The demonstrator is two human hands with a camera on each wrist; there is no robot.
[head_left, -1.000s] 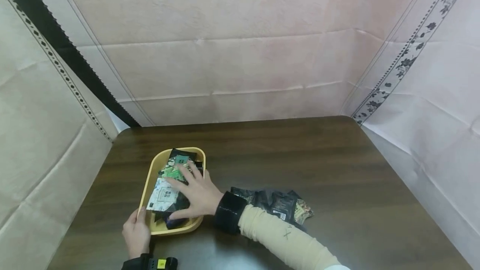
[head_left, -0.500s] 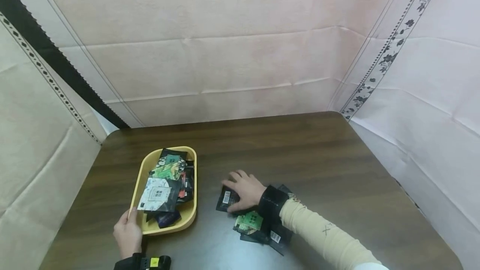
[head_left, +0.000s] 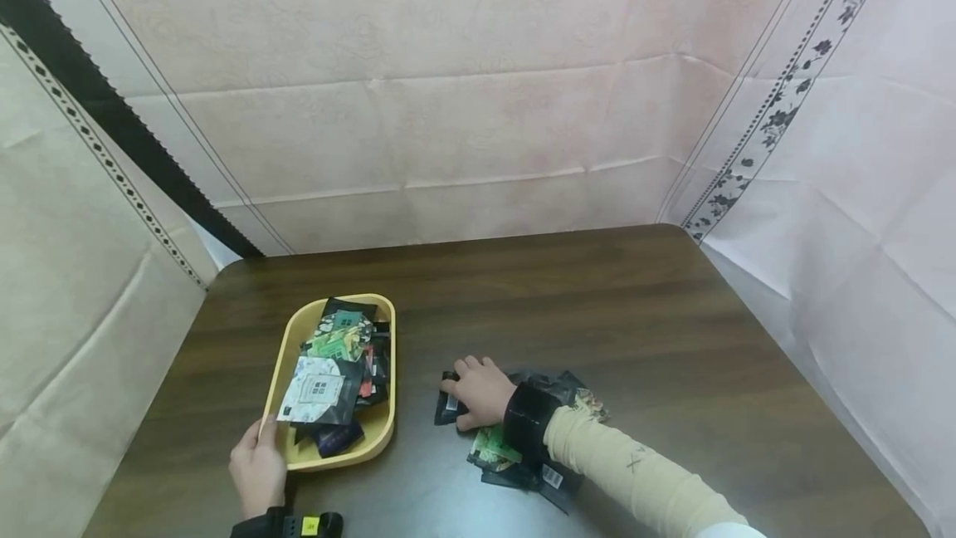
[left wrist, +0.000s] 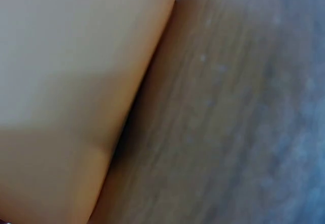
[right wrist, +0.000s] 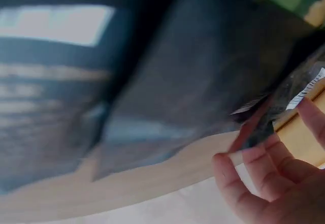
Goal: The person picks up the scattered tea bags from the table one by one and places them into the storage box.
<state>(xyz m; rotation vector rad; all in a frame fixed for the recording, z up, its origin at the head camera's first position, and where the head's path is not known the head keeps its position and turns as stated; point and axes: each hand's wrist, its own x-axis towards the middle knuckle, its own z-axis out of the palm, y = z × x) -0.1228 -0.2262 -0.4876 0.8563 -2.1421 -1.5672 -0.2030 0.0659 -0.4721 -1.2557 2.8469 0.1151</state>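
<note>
Your left hand [head_left: 257, 467] pinches the near-left rim of the yellow tray [head_left: 379, 432], stacked packets [head_left: 317, 393] inside. Your right hand [head_left: 484, 393], right of it, grips a black barcoded packet [head_left: 445, 415] beside the loose pile [head_left: 495, 448] on the table [head_left: 597, 297].

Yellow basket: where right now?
In the head view, the yellow basket sits on the left half of the table, left of the loose packets, the left hand gripping its rim.

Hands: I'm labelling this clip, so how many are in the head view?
2: the left hand holds the yellow tray by its rim; the right hand touches a dark packet right of the tray. No others show.
</note>
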